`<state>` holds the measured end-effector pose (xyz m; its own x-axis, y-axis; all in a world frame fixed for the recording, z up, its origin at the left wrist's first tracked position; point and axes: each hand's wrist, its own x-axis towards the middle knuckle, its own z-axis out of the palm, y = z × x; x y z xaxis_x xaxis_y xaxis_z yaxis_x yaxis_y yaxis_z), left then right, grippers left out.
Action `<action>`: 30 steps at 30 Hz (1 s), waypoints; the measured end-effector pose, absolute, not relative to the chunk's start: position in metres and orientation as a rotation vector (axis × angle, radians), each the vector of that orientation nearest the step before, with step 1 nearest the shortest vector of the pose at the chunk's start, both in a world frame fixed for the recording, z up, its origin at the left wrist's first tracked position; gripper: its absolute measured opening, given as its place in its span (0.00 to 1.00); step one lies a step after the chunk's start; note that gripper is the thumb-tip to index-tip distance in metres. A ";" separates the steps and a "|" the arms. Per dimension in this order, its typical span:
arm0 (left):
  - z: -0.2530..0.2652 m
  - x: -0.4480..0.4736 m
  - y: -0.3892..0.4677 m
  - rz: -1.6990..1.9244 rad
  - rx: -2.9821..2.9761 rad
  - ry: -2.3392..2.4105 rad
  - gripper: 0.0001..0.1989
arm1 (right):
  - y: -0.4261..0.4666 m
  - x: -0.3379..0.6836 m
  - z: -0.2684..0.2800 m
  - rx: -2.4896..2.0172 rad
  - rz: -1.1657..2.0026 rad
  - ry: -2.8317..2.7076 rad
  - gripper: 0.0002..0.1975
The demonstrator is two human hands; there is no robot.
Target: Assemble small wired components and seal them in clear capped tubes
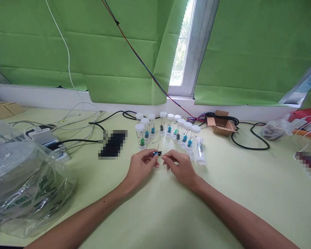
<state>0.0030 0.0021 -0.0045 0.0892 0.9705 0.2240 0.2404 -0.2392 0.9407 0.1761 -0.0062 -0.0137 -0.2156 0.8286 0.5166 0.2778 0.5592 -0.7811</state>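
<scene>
My left hand (143,164) is closed in a pinch on a small blue and black piece (159,153) with a thin dark stem rising from it. Close by on the right, the thumb and fingers of my right hand (178,166) are pinched together at the piece's edge; what they grip, if anything, is too small to name. Just beyond my hands stand several clear tubes with white caps, holding small green, blue or dark pieces on thin stems, among them a green one (142,141). A further clear tube (200,152) stands at the right end.
On the left are a bulky plastic-wrapped bundle (28,186) and a power strip (59,152) with cables. An open cardboard box (221,126) and a looped black cable (256,148) lie at the back right. Green blinds (119,52) hang behind the table.
</scene>
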 end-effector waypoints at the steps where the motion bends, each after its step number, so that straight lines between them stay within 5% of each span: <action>1: -0.005 0.003 0.002 1.209 1.610 1.224 0.15 | -0.007 0.175 -0.013 -0.923 0.718 -1.729 0.13; 15: -0.007 0.002 0.002 1.235 1.654 1.216 0.13 | -0.004 0.162 -0.011 -0.822 1.432 -1.103 0.18; 22: -0.005 0.004 0.002 1.220 1.639 1.221 0.14 | -0.004 0.163 -0.012 -0.813 1.290 -1.223 0.15; 30: -0.004 0.002 0.002 1.221 1.605 1.237 0.15 | -0.005 0.172 -0.015 -0.927 0.713 -1.629 0.06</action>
<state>0.0023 0.0016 -0.0038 0.0745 0.9694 0.2340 0.2466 -0.2452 0.9376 0.1718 -0.0048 -0.0150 -0.1170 0.8559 0.5037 0.2109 0.5171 -0.8296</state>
